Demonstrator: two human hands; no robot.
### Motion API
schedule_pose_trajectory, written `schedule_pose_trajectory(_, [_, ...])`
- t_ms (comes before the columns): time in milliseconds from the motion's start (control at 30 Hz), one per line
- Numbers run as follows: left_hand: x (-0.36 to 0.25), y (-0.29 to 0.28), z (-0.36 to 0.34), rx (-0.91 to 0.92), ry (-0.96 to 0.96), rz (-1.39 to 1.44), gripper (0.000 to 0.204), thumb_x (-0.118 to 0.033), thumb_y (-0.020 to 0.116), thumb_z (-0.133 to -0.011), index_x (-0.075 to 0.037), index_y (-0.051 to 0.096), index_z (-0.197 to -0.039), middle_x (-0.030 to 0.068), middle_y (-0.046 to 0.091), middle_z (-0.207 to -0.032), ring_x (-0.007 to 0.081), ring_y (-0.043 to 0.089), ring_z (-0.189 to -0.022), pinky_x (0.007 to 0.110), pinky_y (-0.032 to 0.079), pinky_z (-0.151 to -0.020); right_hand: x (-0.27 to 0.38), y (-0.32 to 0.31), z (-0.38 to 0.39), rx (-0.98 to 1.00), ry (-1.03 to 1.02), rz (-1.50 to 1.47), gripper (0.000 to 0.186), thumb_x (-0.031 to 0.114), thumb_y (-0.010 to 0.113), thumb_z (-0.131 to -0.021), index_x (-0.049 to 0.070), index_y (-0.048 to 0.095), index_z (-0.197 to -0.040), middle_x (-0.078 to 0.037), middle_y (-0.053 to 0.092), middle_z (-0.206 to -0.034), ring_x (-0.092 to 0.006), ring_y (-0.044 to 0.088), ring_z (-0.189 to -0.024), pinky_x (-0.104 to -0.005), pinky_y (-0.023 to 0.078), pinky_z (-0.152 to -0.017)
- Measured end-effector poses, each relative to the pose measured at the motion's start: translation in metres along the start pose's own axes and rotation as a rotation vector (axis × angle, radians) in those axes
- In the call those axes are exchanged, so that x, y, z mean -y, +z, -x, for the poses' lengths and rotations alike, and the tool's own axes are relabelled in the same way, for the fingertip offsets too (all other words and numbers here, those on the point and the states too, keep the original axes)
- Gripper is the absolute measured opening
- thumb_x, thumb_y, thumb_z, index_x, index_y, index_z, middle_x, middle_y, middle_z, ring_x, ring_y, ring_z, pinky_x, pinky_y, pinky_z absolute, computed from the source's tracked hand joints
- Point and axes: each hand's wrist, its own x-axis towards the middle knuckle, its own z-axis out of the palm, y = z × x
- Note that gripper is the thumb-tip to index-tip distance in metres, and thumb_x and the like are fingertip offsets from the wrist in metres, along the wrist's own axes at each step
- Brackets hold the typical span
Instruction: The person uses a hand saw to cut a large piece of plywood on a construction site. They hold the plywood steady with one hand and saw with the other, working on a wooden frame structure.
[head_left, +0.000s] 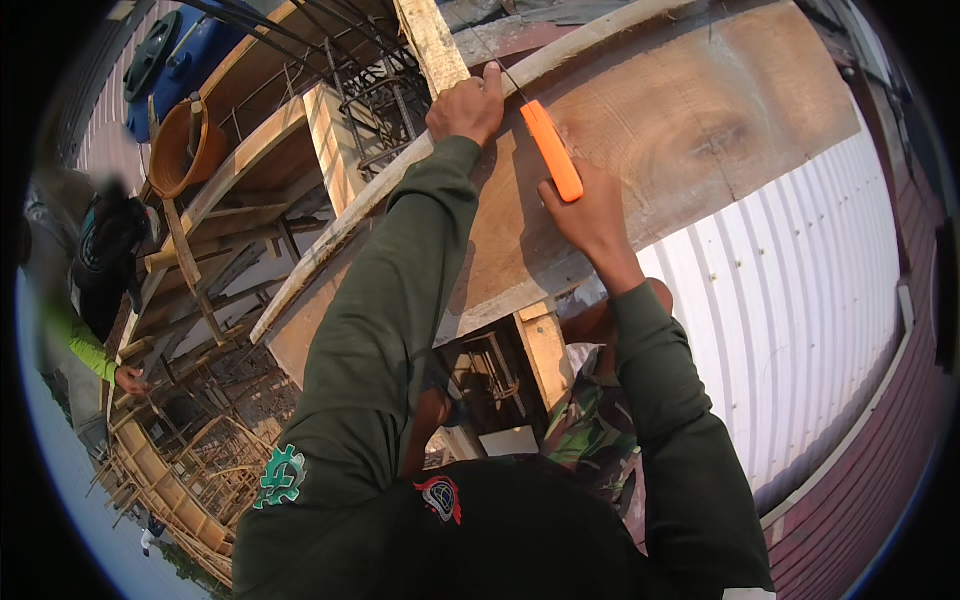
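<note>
My right hand [592, 212] is closed around the lower end of a slim orange tool [552, 150], held above a brown plywood sheet [640, 150]. From the tool's upper tip a thin dark line or blade seen edge-on runs up past my left hand; I cannot tell which. My left hand [468, 108] is curled over the pale wooden strip [565, 65] along the sheet's far edge. Its thumb side points up close to the thin line, and the fingertips are hidden.
White corrugated sheeting [780, 310] lies right of the plywood. Beyond the strip stand steel rebar [385, 105] and timber formwork [330, 140]. An orange bucket [185, 150] and a blue drum [190, 60] are at the upper left. Another person's green-sleeved arm [90, 352] reaches in at left.
</note>
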Motion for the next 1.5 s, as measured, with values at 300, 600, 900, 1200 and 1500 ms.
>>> schedule_pose_trajectory(300, [0.016, 0.008, 0.007, 0.058, 0.298, 0.019, 0.075, -0.073, 0.033, -0.1, -0.012, 0.072, -0.119, 0.0264, 0.071, -0.117, 0.0446, 0.065, -0.115, 0.049, 0.048, -0.097, -0.001, -0.004, 0.012, -0.083, -0.016, -0.012, 0.021, 0.025, 0.075, -0.08, 0.005, 0.068, -0.085, -0.02, 0.068, -0.075, -0.0426, 0.067, -0.071, -0.0503, 0.053, -0.066])
schedule_pose_trajectory(600, [0.003, 0.015, 0.013, -0.02, 0.156, -0.156, 0.081, -0.069, 0.025, -0.103, -0.007, 0.077, -0.11, 0.0284, 0.072, -0.109, 0.0491, 0.066, -0.107, 0.054, 0.05, -0.096, -0.004, -0.01, 0.036, -0.126, -0.035, -0.145, 0.022, 0.024, 0.073, -0.083, 0.006, 0.069, -0.093, -0.021, 0.068, -0.079, -0.0436, 0.066, -0.076, -0.0488, 0.053, -0.068])
schedule_pose_trajectory(900, [0.015, 0.022, 0.039, -0.047, 0.18, -0.135, 0.077, -0.064, 0.028, -0.104, -0.006, 0.078, -0.106, 0.0306, 0.072, -0.106, 0.0509, 0.066, -0.104, 0.055, 0.05, -0.094, -0.003, -0.034, 0.129, -0.014, 0.098, -0.151, 0.019, 0.022, 0.072, -0.081, 0.005, 0.067, -0.088, -0.02, 0.068, -0.076, -0.0433, 0.067, -0.072, -0.0492, 0.054, -0.065])
schedule_pose_trajectory(1200, [-0.003, 0.02, 0.035, 0.028, 0.127, -0.075, 0.079, -0.064, 0.026, -0.103, -0.005, 0.076, -0.112, 0.0265, 0.072, -0.114, 0.0482, 0.065, -0.112, 0.054, 0.047, -0.099, 0.021, -0.048, 0.153, -0.188, 0.011, -0.181, 0.019, 0.022, 0.073, -0.085, 0.004, 0.069, -0.085, -0.02, 0.065, -0.07, -0.0395, 0.067, -0.067, -0.0445, 0.053, -0.063])
schedule_pose_trajectory(1500, [-0.009, 0.009, 0.029, 0.151, 0.061, -0.022, 0.084, -0.068, 0.028, -0.102, -0.001, 0.078, -0.104, 0.029, 0.072, -0.109, 0.0465, 0.066, -0.11, 0.051, 0.049, -0.098, 0.042, -0.088, 0.175, 0.038, 0.18, -0.103, 0.012, 0.01, 0.074, -0.082, 0.0, 0.067, -0.08, -0.016, 0.064, -0.064, -0.0348, 0.068, -0.06, -0.0396, 0.052, -0.058])
